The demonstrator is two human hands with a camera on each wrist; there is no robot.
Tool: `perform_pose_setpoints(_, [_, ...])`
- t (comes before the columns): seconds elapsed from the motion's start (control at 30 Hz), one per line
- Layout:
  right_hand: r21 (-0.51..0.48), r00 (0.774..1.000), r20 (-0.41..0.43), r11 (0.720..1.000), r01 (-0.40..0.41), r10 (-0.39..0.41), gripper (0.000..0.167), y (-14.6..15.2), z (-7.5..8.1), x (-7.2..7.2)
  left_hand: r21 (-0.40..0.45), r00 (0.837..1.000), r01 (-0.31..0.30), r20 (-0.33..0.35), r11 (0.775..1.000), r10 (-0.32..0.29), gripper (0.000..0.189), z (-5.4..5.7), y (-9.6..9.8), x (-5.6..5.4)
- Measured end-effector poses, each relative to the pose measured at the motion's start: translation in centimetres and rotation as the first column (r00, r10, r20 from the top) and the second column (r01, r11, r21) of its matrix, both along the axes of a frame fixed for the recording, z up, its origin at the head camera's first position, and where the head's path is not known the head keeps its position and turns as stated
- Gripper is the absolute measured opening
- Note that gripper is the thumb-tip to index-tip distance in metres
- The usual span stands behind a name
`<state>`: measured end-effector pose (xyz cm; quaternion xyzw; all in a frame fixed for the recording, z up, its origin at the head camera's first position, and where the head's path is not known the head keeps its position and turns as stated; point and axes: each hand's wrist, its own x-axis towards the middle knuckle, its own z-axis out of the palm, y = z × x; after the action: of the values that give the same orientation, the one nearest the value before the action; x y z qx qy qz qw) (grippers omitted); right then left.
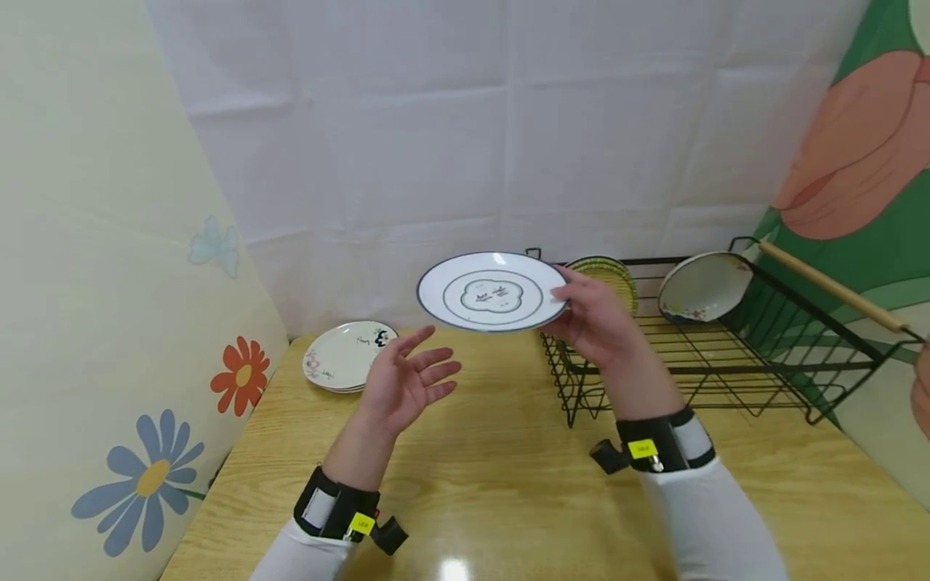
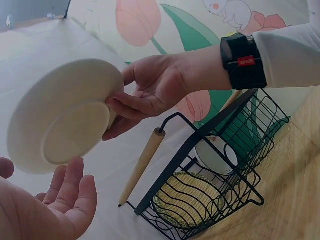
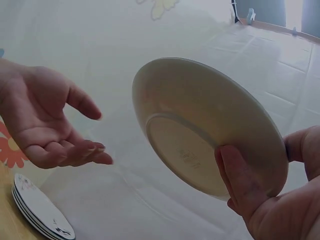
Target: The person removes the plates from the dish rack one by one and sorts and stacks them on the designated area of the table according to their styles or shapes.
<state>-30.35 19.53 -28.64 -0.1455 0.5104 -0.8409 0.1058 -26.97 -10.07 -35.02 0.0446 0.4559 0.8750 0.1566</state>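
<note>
A white plate (image 1: pixel 454 303) with a dark blue rim and a printed centre is held up above the table by my right hand (image 1: pixel 592 315). The thumb lies on its upper face and the fingers curl beneath its right edge; the right wrist view shows the plate's underside (image 3: pixel 180 155). My left hand (image 1: pixel 410 383), palm up with fingers spread, is just below and left of the plate, apart from it and holding nothing. Behind the left hand, a stack of white patterned plates (image 1: pixel 341 355) lies on the table.
A black wire dish rack (image 1: pixel 697 369) with wooden handles (image 1: pixel 831 284) stands at the right. In it are a yellow-green woven-looking round piece (image 2: pixel 187 200) and a white bowl (image 1: pixel 705 286) tipped on its side. White cloth (image 1: pixel 400 161) hangs behind the wooden table (image 1: pixel 494 468).
</note>
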Motion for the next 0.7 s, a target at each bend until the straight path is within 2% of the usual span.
perform_pose_setpoints(0.17, [0.028,1.000,0.010,1.000,0.011,-0.011,0.064,-1.7,-1.1,1.0,0.063,1.000,-0.013,-0.027,0.998,0.015,0.035,0.1,-0.4,0.2])
perform_pose_setpoints(0.33, [0.063,1.000,0.016,0.998,0.022,-0.023,0.064,-3.0,-2.1,1.6,0.109,0.998,-0.042,-0.047,0.993,0.047,0.046,0.3,-0.7,0.4])
perform_pose_setpoints(0.5, [0.088,1.000,-0.010,0.996,0.029,-0.028,0.065,-3.6,-2.5,2.0,0.119,0.996,-0.079,-0.043,0.990,0.085,0.054,0.7,-1.0,0.4])
perform_pose_setpoints(0.7, [0.086,1.000,-0.001,0.996,0.013,-0.013,0.061,-4.4,-2.9,2.2,0.117,0.996,-0.052,-0.063,0.992,0.060,0.052,0.9,-1.8,0.2])
